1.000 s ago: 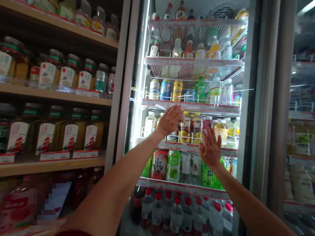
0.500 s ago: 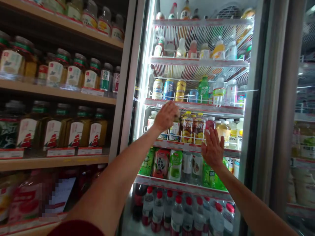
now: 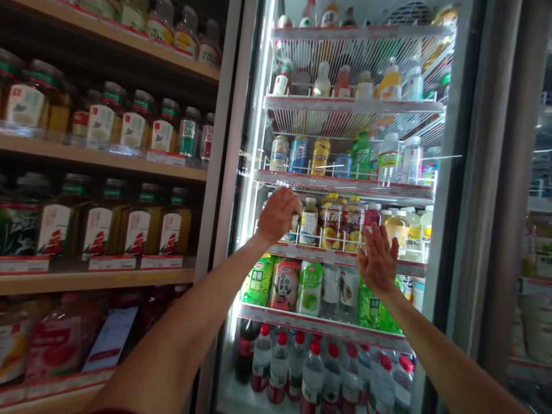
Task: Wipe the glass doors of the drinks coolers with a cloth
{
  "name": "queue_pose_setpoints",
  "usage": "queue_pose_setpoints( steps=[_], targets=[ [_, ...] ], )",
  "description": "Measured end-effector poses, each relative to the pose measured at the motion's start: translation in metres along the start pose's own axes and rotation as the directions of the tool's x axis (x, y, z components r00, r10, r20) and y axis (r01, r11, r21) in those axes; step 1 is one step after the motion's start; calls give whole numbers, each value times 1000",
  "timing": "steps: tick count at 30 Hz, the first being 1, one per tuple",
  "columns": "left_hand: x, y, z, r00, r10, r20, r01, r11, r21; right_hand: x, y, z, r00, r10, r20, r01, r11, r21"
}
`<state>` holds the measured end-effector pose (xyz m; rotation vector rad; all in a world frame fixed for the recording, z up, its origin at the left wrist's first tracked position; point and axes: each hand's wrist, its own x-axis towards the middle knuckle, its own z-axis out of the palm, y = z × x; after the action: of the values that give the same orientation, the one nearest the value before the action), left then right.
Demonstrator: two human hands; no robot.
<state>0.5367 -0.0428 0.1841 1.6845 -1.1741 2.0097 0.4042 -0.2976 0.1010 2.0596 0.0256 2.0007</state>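
My left hand (image 3: pixel 279 215) is raised in front of the lit drinks fridge, at the level of its middle shelves. Its fingers are held together and curved, with a pale edge beside the fingertips that I cannot make out. My right hand (image 3: pixel 379 259) has its fingers stretched out, palm towards the fridge, and appears to lie flat against the glass door (image 3: pixel 302 187). Behind the glass, between my hands, are a bottle with a white label (image 3: pixel 309 221) and brown-and-yellow bottles (image 3: pixel 331 224). Below them stand green and red drink cartons (image 3: pixel 284 283).
On the left, wooden shelves (image 3: pixel 99 279) carry rows of dark-gold bottles (image 3: pixel 138 224). A phone-like slab (image 3: pixel 110 339) leans on the lowest one. Red-capped water bottles (image 3: pixel 313 374) fill the fridge's bottom. A metal door frame (image 3: pixel 483 201) runs up the right side.
My left hand has moved left and slightly down across the glass, uncovering the white-labelled bottle. My right hand stays at nearly the same spot. The view has shifted slightly.
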Motion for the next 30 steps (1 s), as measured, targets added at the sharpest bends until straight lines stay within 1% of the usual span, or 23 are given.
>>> queue_pose_setpoints(
  steps=[2,3,4,6,7,8,9,10,11,12,14,15,16,17,18,19,21,23,24,25,27,29,30],
  targets=[
    [-3,-25,-7,967,-236,-95,240,970,39,0,-1,0,1000,4,2,-4,1000,-3],
    [-4,-28,-8,948,-293,-122,300,953,42,0,-1,0,1000,9,7,-9,1000,-4],
    [-5,-23,-6,945,-300,-128,307,951,38,0,-1,0,1000,14,10,-14,1000,-5],
    [-7,9,2,984,-167,-63,168,986,7,0,-2,-1,1000,14,14,-14,1000,-6],
    [-8,30,7,1000,-23,0,23,999,-26,0,-1,-1,1000,7,13,-7,1000,-7],
    [-11,48,11,990,130,60,-126,989,-77,0,-1,-1,1000,0,11,0,1000,-10],
    [-13,62,13,968,236,89,-226,968,-113,0,0,-1,1000,-7,9,8,1000,-12],
    [-16,67,14,952,288,100,-274,953,-131,0,0,-1,1000,-12,9,12,1000,-14],
    [-19,64,12,954,284,96,-271,954,-130,0,1,-1,1000,-13,11,13,1000,-15],
    [-21,53,8,974,217,70,-209,972,-107,0,1,0,1000,-10,13,10,1000,-17],
    [-25,18,-2,1000,-10,-5,10,999,-46,0,1,0,1000,-1,18,1,1000,-21],
    [-27,1,-7,985,-157,-73,156,988,-16,0,0,0,1000,2,19,-2,1000,-22],
    [-29,-11,-10,968,-228,-102,229,973,-2,0,-1,0,1000,6,22,-5,1000,-23],
    [-31,-16,-12,950,-284,-129,287,958,9,0,-1,0,1000,11,27,-11,1000,-23],
    [-35,-13,-12,947,-292,-131,297,955,15,0,-1,-1,999,17,31,-16,1000,-22],
    [-39,-4,-10,964,-247,-102,250,968,10,0,-2,-1,999,23,34,-22,1000,-20],
    [-49,22,-5,999,-43,6,44,998,-37,0,-1,-1,999,24,38,-23,1000,-15],
    [-59,38,-5,978,177,111,-165,980,-111,0,0,-2,999,15,35,-15,1000,-14],
    [-64,38,-7,969,210,129,-194,973,-127,0,0,-2,999,9,33,-9,1000,-12],
    [-67,30,-10,978,170,120,-156,981,-115,0,0,-2,999,7,35,-6,1000,-11],
    [-71,4,-20,998,-54,36,55,997,-49,0,0,-2,999,10,38,-10,1000,-7],
    [-74,-19,-26,969,-242,-55,242,970,-6,0,-1,-2,999,19,45,-18,1000,-6],
    [-75,-21,-27,954,-290,-77,291,957,5,0,-2,-2,998,25,49,-25,1000,-8]
  ],
)
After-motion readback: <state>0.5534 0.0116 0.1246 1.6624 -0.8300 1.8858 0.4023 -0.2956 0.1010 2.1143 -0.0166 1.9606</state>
